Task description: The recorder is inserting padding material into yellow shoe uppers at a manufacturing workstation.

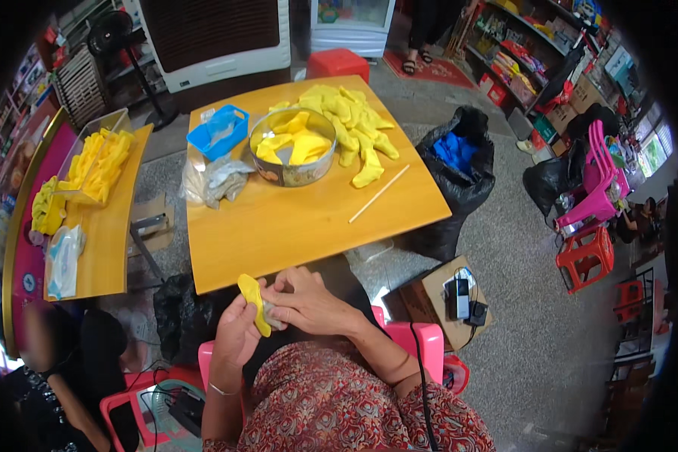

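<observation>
Low in front of me, just off the near table edge, my left hand (pixel 237 333) grips a small yellow cloth piece (pixel 251 295) between thumb and fingers. My right hand (pixel 313 303) is closed against its right side, fingers bent around a whitish-grey wad (pixel 272 319) that looks like stuffing. Whether the wad is inside the cloth I cannot tell. On the wooden table (pixel 279 241) stands a round tin (pixel 290 175) holding yellow cloth pieces (pixel 309 145). Beside it lies a heap of plump yellow pieces (pixel 346 113). A thin pale stick (pixel 380 193) rests near the right edge.
A blue basket (pixel 217 137) and clear plastic bag (pixel 217 182) sit on the table's left. A black sack (pixel 463 196) with blue material stands right of it. A cardboard box (pixel 429 301) is near my right elbow. At lower left another person's arm (pixel 79 414) shows.
</observation>
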Motion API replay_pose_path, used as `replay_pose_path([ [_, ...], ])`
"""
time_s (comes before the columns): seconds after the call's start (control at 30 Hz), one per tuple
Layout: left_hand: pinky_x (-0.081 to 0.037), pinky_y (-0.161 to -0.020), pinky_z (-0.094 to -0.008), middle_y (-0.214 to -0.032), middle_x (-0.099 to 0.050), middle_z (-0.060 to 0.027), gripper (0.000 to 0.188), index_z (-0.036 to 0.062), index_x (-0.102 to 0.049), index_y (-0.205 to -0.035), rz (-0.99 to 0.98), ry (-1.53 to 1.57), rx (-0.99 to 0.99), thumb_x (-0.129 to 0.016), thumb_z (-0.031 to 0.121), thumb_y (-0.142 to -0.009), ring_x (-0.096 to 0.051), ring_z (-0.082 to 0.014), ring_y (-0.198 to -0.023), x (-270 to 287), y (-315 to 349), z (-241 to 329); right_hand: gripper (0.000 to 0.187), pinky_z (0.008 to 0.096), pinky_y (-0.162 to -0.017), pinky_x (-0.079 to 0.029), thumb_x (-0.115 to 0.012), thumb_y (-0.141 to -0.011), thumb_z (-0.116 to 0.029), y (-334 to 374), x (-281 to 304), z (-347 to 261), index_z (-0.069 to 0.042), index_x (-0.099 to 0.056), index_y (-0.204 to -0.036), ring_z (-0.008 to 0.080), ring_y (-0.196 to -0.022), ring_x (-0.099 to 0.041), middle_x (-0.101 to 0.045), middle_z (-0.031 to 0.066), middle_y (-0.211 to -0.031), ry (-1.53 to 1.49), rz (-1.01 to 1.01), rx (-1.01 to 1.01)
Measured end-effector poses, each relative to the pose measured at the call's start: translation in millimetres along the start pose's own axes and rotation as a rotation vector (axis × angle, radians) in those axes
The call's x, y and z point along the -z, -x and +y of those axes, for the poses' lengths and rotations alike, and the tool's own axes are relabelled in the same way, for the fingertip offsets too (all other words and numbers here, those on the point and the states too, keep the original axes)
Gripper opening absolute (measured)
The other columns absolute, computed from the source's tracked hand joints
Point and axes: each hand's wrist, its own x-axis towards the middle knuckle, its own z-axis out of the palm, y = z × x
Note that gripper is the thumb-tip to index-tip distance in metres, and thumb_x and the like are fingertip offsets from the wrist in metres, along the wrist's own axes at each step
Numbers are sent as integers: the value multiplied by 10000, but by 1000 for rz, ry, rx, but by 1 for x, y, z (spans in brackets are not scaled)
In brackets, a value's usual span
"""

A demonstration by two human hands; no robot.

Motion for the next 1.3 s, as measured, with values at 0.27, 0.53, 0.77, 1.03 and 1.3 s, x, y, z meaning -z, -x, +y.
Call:
replay_pose_path([
  [0.27,-590,-669,-358,-1104,-616,-135,345,-12,-470,-1249,85,-76,-15,-509,210,-988,-656,-253,-934,3,-8,-13,324,273,-866,-436,-547,-931,-30,-4,-3,31,6,-579,-1251,166,-975,-535,-533,79,-1089,-840,-89,-16],
  [0.53,-583,-601,-345,-974,-636,-147,366,-30,-492,-1164,30,-149,31,-465,298,-1003,-682,-308,-797,-10,-5,-6,291,268,-807,-469,-622,-885,-60,-4,-7,18,-22,-649,-1172,168,-884,-600,-620,77,-954,-648,93,-37],
  [0.77,-573,-635,-343,-1027,-623,-145,335,-2,-447,-1231,76,-38,44,-427,258,-1021,-669,-274,-767,-11,0,-11,298,292,-825,-467,-636,-864,-34,-3,-12,8,-40,-654,-1161,215,-971,-575,-577,112,-1079,-293,248,49],
  [1.03,-470,-845,-292,-1189,-507,-114,326,-19,-452,-1267,423,-776,-475,-494,114,-973,-537,-177,-987,-13,-18,-37,282,322,-851,-485,-612,-837,4,-6,-10,10,6,-630,-1118,293,-982,-605,-602,149,-1070,-280,349,44],
  [1.3,-393,-1011,-372,-1306,-456,-214,463,-43,-446,-1312,327,-1238,-702,-602,86,-895,-474,-320,-1219,-33,-10,-21,327,256,-814,-476,-669,-824,-1,-4,-13,15,10,-645,-1150,177,-918,-611,-620,104,-1004,-474,377,-89],
])
